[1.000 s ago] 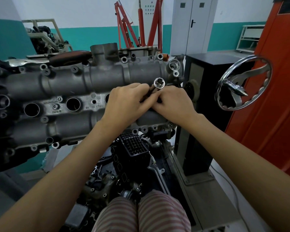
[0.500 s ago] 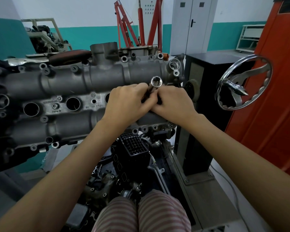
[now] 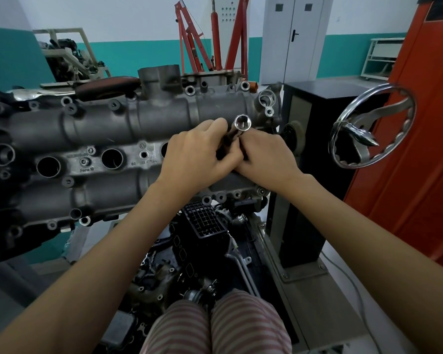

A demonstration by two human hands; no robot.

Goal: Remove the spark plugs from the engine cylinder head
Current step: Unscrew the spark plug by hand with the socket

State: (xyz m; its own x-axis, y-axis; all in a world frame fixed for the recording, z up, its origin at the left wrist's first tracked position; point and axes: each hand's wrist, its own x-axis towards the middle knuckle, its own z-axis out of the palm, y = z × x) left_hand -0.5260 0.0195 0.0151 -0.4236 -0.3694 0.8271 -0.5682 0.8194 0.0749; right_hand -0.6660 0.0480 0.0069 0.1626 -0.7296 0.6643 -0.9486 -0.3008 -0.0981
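A grey engine cylinder head (image 3: 100,126) lies across the stand in front of me, with two open round plug wells (image 3: 48,166) on its middle strip. A chrome spark plug socket (image 3: 242,123) sticks up with its open end toward me, over the right end of the head. My left hand (image 3: 195,154) and my right hand (image 3: 264,155) meet around its shaft, fingers curled on it. The lower part of the socket and any well beneath it are hidden by my hands. No spark plug shows.
A chrome handwheel (image 3: 371,129) sticks out at the right beside a black stand column (image 3: 302,175) and an orange panel (image 3: 420,123). A ratchet with a dark handle (image 3: 105,85) lies on the head's far side. Black engine parts (image 3: 202,226) sit below. A red hoist (image 3: 215,34) stands behind.
The socket's open end has drifted a little left and up between my hands. Both hands stay closed around it in nearly the same place.
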